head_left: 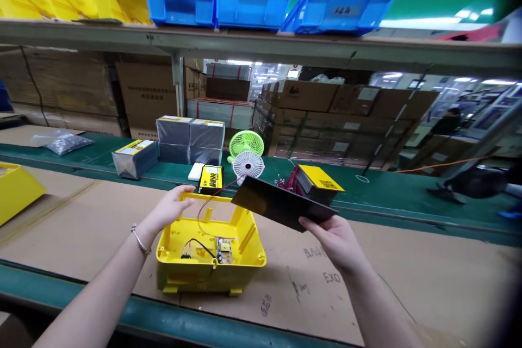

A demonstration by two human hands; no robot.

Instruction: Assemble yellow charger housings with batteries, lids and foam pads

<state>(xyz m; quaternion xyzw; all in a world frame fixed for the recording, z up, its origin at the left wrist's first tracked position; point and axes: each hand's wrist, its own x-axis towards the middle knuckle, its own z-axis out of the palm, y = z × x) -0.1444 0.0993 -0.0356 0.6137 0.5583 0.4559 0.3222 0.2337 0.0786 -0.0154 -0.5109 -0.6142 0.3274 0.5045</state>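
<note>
A yellow plastic case (212, 277) lies open-side up in front of me, with a small circuit board (224, 250) and wires inside. My left hand (175, 207) is at its far left corner, thumb and fingers on either side of the rim. Raised to the right of the case, my right hand (332, 239) grips a thin black panel (281, 204) by its near right edge, thumb on top. The panel is tilted, and its underside is hidden. A thin reddish wire (203, 206) runs from the case towards a small white fan (248, 166).
Behind the case stand a green fan (246, 144), a yellow-and-black labelled pack (211, 178) and wrapped grey stacks (190, 140). A yellow-topped stack with red wires (320, 179) is farther right. Cardboard (101, 223) covers the bench. Blue bins (255, 4) line the shelf overhead.
</note>
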